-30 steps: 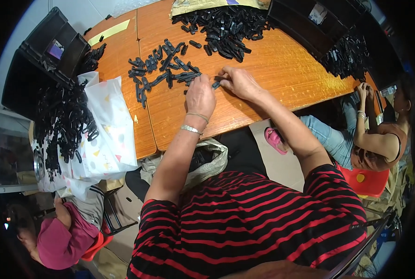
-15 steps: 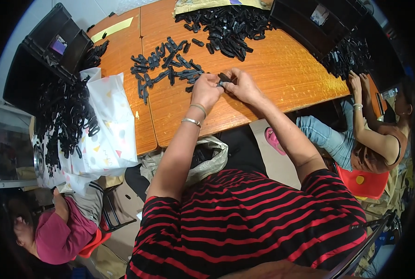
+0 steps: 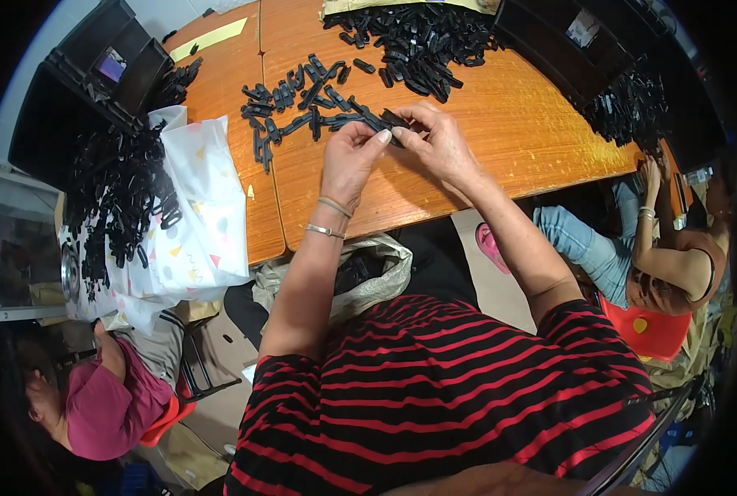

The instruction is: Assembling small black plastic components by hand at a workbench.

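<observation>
A small elongated black plastic part (image 3: 393, 118) is pinched between the fingertips of my right hand (image 3: 441, 147), just above the wooden table (image 3: 501, 124). My left hand (image 3: 350, 161), with a bracelet and a band at its wrist, meets the part from the other side, thumb and fingers closed on its near end. My fingers cover much of the part, so its exact kind does not show. Beyond and left of my hands lie several loose black parts (image 3: 315, 95) of similar shape. A larger heap of them (image 3: 422, 50) spills from a yellowish bag (image 3: 410, 3) at the far side.
Black crates stand at the left (image 3: 96, 78) and right (image 3: 563, 45). On the left, more black parts (image 3: 112, 202) lie on a patterned white plastic sheet (image 3: 203, 215). An open woven sack (image 3: 385, 285) sits at my lap. Two seated co-workers flank me, left (image 3: 108, 405) and right (image 3: 674, 269).
My left hand has shifted slightly left and opened its grip angle, with its thumb now showing against the part. The view has also shifted a little. The right-hand co-worker's hands have moved nearer the table edge.
</observation>
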The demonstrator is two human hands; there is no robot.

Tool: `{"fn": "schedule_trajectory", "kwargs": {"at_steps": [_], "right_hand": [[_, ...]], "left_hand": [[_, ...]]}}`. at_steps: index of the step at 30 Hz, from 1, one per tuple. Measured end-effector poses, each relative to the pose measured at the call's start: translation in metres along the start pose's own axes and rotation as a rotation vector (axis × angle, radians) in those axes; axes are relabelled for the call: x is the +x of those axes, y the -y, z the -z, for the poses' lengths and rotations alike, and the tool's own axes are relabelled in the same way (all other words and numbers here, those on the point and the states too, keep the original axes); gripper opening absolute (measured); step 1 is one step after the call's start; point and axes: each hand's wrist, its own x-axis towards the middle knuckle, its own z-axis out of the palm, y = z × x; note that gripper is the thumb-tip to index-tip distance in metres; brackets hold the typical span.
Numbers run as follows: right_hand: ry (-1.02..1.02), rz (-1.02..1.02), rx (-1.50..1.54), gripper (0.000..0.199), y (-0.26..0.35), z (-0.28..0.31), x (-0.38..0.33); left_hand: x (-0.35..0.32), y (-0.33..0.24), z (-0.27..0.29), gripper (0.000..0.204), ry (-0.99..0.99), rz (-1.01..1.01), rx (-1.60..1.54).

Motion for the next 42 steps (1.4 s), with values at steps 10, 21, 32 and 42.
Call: {"fn": "schedule_trajectory", "kwargs": {"at_steps": [10,21,32,42], "right_hand": [[0.061,-0.060,-0.011,0.027,0.012,-0.003,-0.002],[0.003,0.125,-0.233,0.020,0.021,-0.013,-0.006],[-0.019,0.159,-0.287,0.019,0.020,-0.012,-0.007],[0.079,0.026,0.136,0.034,0.008,-0.029,-0.013]], "left_hand": [[-0.008,-0.008,0.007,0.026,-0.025,-0.109,-0.270],[-0.008,0.003,0.012,0.028,-0.025,-0.220,-0.157],[-0.020,-0.005,0.004,0.031,0.003,-0.298,-0.074],[-0.036,-0.013,0.000,0.020,-0.090,-0.427,0.209]]}}
